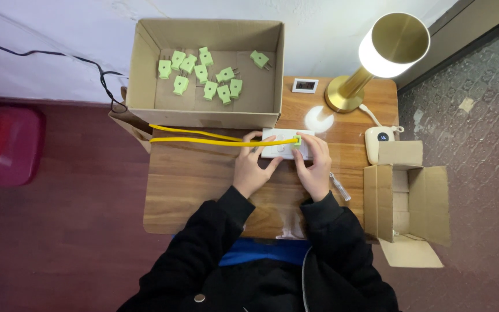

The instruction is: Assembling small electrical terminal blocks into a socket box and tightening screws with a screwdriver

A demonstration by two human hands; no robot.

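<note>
A white power strip [281, 147] lies on the wooden table [192, 185], just in front of a cardboard box. My left hand [250, 169] grips the strip's left end, thumb along its front edge. At the strip's right end my right hand [314, 167] pinches a small green plug [298, 140] that sits against the strip's top. A yellow cable [203, 138] runs in a long loop from the plug leftward past the table's edge.
The open cardboard box [145, 69] at the back holds several loose green plugs [203, 78]. A lit brass lamp [376, 52] stands back right, beside a small white display [305, 85] and a cream device [376, 141]. Another open carton [411, 202] sits right.
</note>
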